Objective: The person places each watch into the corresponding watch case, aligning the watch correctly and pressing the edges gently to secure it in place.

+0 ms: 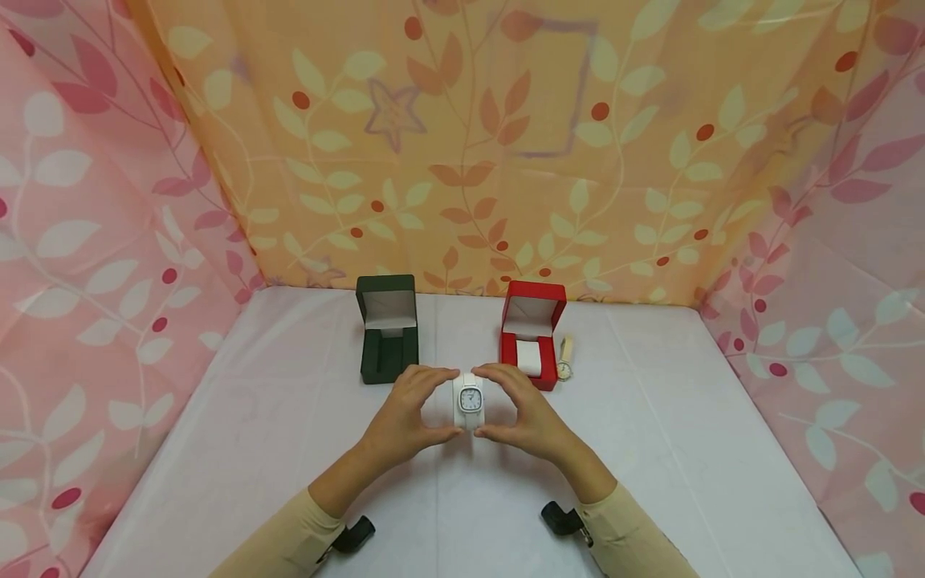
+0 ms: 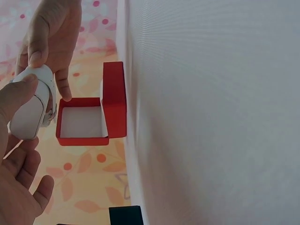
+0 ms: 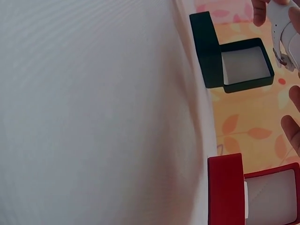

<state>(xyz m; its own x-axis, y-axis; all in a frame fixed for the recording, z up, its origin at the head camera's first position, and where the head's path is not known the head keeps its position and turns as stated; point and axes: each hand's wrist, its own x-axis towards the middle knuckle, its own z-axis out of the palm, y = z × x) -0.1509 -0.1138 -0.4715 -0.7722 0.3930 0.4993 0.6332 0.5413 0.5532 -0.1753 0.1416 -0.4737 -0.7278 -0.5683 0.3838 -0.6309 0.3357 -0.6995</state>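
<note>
A wristwatch with a white strap and a squarish white dial [image 1: 470, 397] is wrapped round a white cushion [image 2: 29, 115], held above the table between both hands. My left hand [image 1: 405, 413] pinches it from the left, thumb at the near end and fingers at the far end. From the other side my right hand [image 1: 533, 417] holds it the same way. The strap's buckle shows under the cushion in the right wrist view. Just beyond the hands stand an open green watch box [image 1: 390, 357] and an open red watch box [image 1: 533, 321].
A white cushion [image 1: 528, 358] sits inside the red box. A second watch, with a cream strap [image 1: 567, 353], lies at that box's right side. White cloth [image 1: 289, 449] covers the table, and patterned curtains [image 1: 462, 201] enclose the back and sides.
</note>
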